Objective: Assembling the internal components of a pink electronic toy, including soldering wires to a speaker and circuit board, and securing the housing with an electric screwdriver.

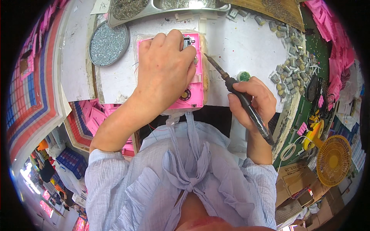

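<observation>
A pink plastic casing (197, 89) lies on a padded block in front of me. My left hand (163, 65) is over it with curled, closed fingers, and what they grip is hidden under the hand. By the fingertips, at the casing's far end, sits a small silvery motor (188, 41). A round dark part (185, 94) shows in the casing's near end. My right hand (254, 101) is closed round the black handle of a soldering iron (246, 104). The iron's tip points up and left, just right of the casing and apart from it.
A round tin of small screws (109, 43) stands at the left. A metal tray (154, 8) of small metal parts is at the back. Several small motors (291, 73) lie heaped at the right, near a green-topped spool (243, 76). A yellow fan (333, 160) stands far right.
</observation>
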A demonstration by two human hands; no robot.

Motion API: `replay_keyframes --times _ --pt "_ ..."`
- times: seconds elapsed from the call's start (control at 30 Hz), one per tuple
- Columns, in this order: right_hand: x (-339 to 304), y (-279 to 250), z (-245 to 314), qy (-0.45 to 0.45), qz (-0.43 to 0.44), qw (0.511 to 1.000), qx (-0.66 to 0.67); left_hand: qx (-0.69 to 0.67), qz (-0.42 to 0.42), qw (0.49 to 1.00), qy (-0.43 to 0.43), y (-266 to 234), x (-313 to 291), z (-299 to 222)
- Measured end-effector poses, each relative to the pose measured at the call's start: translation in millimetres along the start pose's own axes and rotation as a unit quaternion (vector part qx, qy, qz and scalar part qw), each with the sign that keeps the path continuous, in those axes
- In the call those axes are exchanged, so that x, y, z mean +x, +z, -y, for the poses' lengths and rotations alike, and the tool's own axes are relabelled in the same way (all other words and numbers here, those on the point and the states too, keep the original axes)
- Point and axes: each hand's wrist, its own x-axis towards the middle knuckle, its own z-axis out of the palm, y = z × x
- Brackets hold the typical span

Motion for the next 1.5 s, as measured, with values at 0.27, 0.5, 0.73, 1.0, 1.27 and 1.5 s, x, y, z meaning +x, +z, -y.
replay_keyframes --times 0.27,0.5,0.73,1.0,1.27,1.5 --pt "-1 -6 -1 0.004 -0.003 1.000 -0.009 -0.004 0.008 1.000 -0.006 -1 0 -1" --pt "-1 -5 -2 0.000 -0.010 1.000 0.008 0.000 0.012 1.000 -0.008 -4 0 -2" --pt "-1 -5 -3 0.001 -0.002 1.000 0.003 -0.036 0.031 0.999 -0.008 -10 -3 1" --pt "-1 -5 -3 0.020 -0.017 1.000 0.001 -0.130 0.077 0.967 -0.206 -31 -60 60" --pt "7 2 5 0.050 -0.027 0.998 0.029 -0.093 -0.085 0.990 -0.063 -32 -53 61" --pt "47 46 20 0.205 0.009 0.963 0.176 -0.517 -0.094 0.822 -0.220 8 -38 46"
